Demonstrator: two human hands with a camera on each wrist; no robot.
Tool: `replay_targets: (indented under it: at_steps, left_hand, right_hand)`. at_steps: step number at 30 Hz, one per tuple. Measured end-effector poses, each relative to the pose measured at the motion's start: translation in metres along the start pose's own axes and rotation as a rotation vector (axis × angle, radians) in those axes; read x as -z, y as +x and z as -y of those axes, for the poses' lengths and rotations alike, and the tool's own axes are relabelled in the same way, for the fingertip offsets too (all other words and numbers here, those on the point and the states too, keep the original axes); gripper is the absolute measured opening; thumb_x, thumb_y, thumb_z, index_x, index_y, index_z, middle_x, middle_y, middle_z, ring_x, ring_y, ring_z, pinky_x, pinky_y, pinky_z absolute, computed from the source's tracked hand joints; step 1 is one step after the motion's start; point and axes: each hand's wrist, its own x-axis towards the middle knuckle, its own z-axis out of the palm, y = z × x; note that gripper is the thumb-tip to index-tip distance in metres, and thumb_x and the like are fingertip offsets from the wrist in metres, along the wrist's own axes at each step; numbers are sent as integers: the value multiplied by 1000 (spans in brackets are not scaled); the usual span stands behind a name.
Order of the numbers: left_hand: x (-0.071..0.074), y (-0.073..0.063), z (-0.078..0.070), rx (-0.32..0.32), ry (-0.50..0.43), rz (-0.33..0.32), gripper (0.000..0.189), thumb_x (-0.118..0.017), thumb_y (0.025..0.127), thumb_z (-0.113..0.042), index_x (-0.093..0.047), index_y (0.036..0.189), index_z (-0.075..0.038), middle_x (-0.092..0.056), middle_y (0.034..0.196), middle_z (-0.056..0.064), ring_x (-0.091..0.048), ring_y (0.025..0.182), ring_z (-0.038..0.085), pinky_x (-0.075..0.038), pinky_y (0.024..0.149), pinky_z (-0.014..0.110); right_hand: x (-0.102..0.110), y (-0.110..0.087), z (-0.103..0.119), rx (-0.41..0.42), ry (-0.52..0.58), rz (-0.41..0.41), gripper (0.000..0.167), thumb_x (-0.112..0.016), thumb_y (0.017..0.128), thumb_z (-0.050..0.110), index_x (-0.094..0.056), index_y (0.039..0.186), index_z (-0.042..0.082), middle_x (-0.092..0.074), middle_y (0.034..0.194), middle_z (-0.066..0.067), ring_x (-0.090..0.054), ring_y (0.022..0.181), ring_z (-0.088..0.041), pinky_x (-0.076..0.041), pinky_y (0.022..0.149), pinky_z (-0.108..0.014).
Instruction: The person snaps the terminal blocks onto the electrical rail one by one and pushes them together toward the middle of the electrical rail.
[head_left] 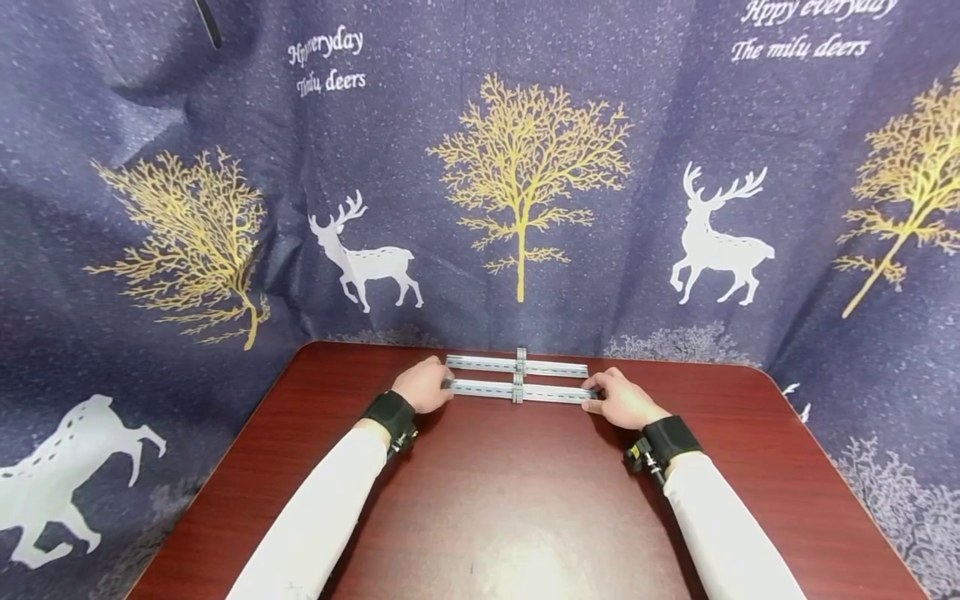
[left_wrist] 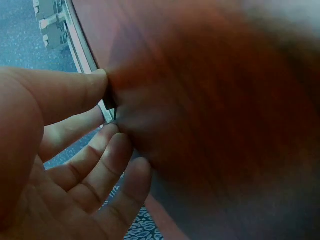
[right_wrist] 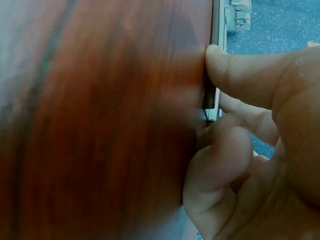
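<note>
Two slotted metal mounting rails lie parallel at the far side of the table, each with a grey terminal-like block across its middle. My left hand (head_left: 423, 386) pinches the left end of the nearer rail (head_left: 483, 389), thumb on the near edge and fingers behind. At the opposite end, my right hand (head_left: 621, 401) pinches the same rail between thumb and fingers. Its block (head_left: 517, 388) sits midway between the hands. Just behind are the farther rail (head_left: 480, 363) and its block (head_left: 521, 361), untouched. Both wrist views show the held rail (left_wrist: 80, 47) running away from the thumb.
The reddish-brown wooden table (head_left: 480, 492) extends toward me, with a bright glare near its front. A dark blue curtain (head_left: 465, 317) printed with deer and trees hangs behind and along the sides. Each wrist wears a black strap (head_left: 390, 414) with a small camera.
</note>
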Motion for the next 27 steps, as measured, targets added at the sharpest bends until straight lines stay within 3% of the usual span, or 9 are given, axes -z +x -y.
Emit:
replay_targets:
  at_steps: [3,7,9,10,15,17,24,27]
  left_hand:
    - [-17,15,19,-24,14,-20,7,-84,87,-18,-78,86,-15,-64,96,9,-61,88,26,-56,75,46]
    - [-20,22,23,22,8,12,10,-85,89,-21,-81,95,-15,-64,101,9,-62,91,26,-58,77,49]
    - [-13,20,18,45,-15,30,11,-85,91,-22,-81,98,-15,-64,103,9,-63,94,26,-59,80,49]
    - [-19,21,25,30,-20,16,14,-84,92,-25,-82,102,-16,-64,105,8,-63,96,25,-59,80,48]
    - [-13,14,18,51,-37,3,25,-80,94,-22,-82,115,-10,-66,110,11,-66,101,28,-60,86,49]
    - [-2,10,5,88,-48,31,24,-80,93,-18,-81,115,-7,-65,109,13,-67,101,31,-60,89,53]
    - [-46,35,50,10,-22,-9,25,-79,94,-32,-80,114,-17,-63,108,5,-63,99,22,-58,85,44]
    - [-47,38,52,27,-41,3,27,-81,94,-31,-81,116,-16,-64,111,7,-64,101,24,-58,87,45]
  right_hand:
    - [0,1,1,-5,-5,-2,31,-77,105,23,-73,130,5,-57,122,-14,-65,110,-32,-53,97,-56]
    - [0,2,2,-17,-1,-7,31,-76,106,22,-72,131,4,-56,123,-15,-65,110,-33,-52,98,-57]
    - [-1,3,2,-20,-5,-6,32,-76,106,22,-71,131,4,-55,123,-16,-64,110,-33,-52,98,-58]
    - [-1,4,2,-23,-7,-4,32,-76,106,22,-71,131,4,-55,123,-16,-64,109,-33,-52,98,-58]
    - [-3,6,2,-39,-30,5,34,-75,107,23,-69,134,4,-51,123,-17,-62,102,-32,-52,95,-57]
    - [-3,5,4,-41,-42,8,35,-75,107,23,-68,135,4,-51,122,-18,-62,99,-32,-52,93,-56]
    - [1,3,9,-51,-57,17,37,-74,108,22,-66,138,2,-50,121,-20,-60,95,-32,-52,90,-55]
    - [0,5,9,-48,-53,15,37,-74,108,22,-66,138,2,-50,121,-20,-60,97,-33,-52,91,-57]
